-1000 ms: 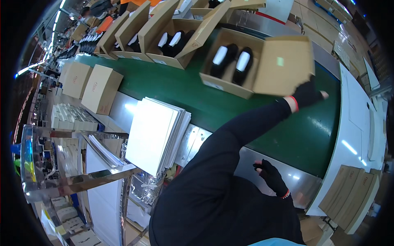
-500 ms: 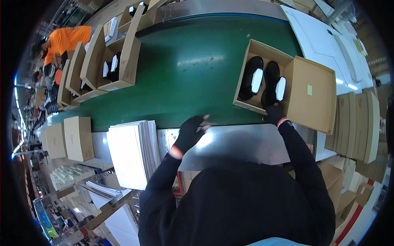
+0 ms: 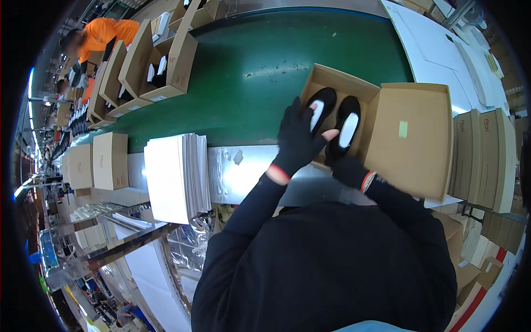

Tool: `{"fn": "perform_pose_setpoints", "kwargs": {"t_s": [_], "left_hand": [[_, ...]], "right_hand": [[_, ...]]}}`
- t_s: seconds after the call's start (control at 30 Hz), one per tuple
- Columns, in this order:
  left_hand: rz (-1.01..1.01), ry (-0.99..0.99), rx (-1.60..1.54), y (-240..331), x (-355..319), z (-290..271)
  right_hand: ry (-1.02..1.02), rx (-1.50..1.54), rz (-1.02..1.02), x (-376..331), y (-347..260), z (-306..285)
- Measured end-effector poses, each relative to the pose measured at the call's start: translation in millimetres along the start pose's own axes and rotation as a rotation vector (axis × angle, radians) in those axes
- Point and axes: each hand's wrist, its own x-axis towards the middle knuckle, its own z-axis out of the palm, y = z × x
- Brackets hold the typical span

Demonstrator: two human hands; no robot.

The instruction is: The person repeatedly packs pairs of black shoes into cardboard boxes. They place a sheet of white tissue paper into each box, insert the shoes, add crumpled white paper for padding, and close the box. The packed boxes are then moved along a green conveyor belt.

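At the right end of the green worktop (image 3: 238, 99), close to its near edge, sits an open cardboard shoebox (image 3: 370, 130) with two black shoes side by side in it: the left shoe (image 3: 327, 97) and the right shoe (image 3: 349, 107), each with a white insert (image 3: 348, 130) in its opening. The left hand (image 3: 298, 138) spreads over the left shoe, fingers apart and thumb out toward the right shoe; whether it grips anything cannot be told. The right hand (image 3: 349, 171) is at the near end of the right shoe, its fingertips hidden, so its hold cannot be told either.

Done well, this handling probably calls for light, even pressure along the sides of the shoes, keeping the inserts seated and the forearm clear of the folded-back lid (image 3: 415, 160). Since the box lies so near the edge, a steady hand against its near wall would likely keep it from sliding.

Along the near edge runs a steel ledge (image 3: 249, 185), bearing a stack of white sheets (image 3: 166, 177) and, farther left, closed boxes (image 3: 110, 160). More open boxes (image 3: 180, 63) line the worktop's far left part, near a person in orange (image 3: 108, 36). Upright boxes (image 3: 475, 160) stand beyond the right end.
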Motion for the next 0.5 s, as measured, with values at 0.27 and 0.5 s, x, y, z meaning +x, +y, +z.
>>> {"fn": "perform_pose_setpoints", "kwargs": {"t_s": [0.27,0.5], "left_hand": [[-0.015,-0.291,0.146,46,-7,89],[-0.237,-0.292,-0.052,-20,18,64]], "right_hand": [[0.550,-0.098,-0.265,2,26,107],[0.281,-0.100,-0.077,-26,10,72]]}}
